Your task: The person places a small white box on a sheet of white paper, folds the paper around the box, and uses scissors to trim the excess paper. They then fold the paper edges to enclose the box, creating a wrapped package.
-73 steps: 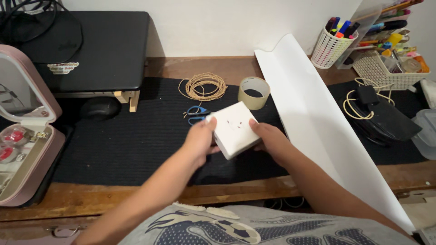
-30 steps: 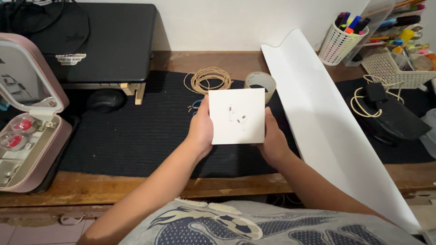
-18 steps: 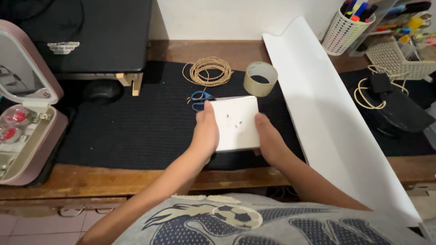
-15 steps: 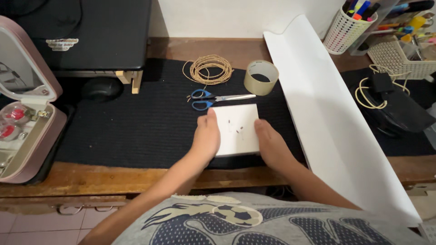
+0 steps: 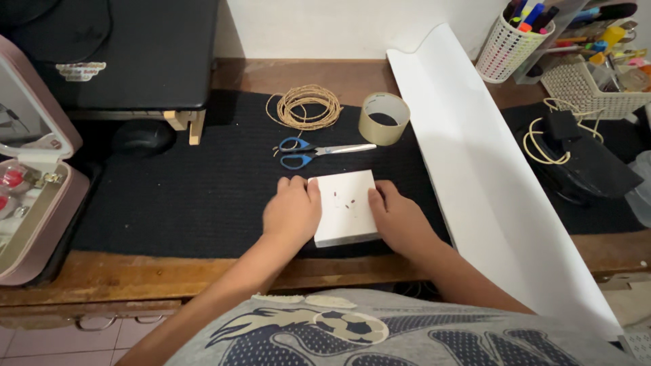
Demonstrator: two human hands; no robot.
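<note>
While a small white box (image 5: 344,207) lies flat on the black mat (image 5: 203,196), both hands rest against its sides: the left hand (image 5: 293,211) lies against its left edge with fingers curled over the near corner, the right hand (image 5: 399,218) presses its right edge, fingers flat and together. The box sits near the front middle of the mat, its top marked with a few tiny dark specks.

The mat is one dark woven sheet covering most of a brown wooden table (image 5: 135,274), whose bare front edge shows worn grain. Behind the table stands a plain pale wall (image 5: 305,27).

Just beyond the box lies one pair of scissors (image 5: 319,150) with blue handles, blades pointing right. Past them sit one coil of tan twine (image 5: 304,106) and one roll of brownish tape (image 5: 384,118), side by side but apart. One long sheet of white paper (image 5: 488,183), its edges curling up, runs diagonally from the back of the table to the front right.

At the left stands one pink case (image 5: 34,203) with its lid open, and behind it one black flat device on a wooden stand (image 5: 146,54). At the right back are two white baskets: one round pen basket (image 5: 512,47) full of markers and one low basket (image 5: 597,85) beside it. A black object with a pale cord looped around it (image 5: 576,152) lies at the right.
</note>
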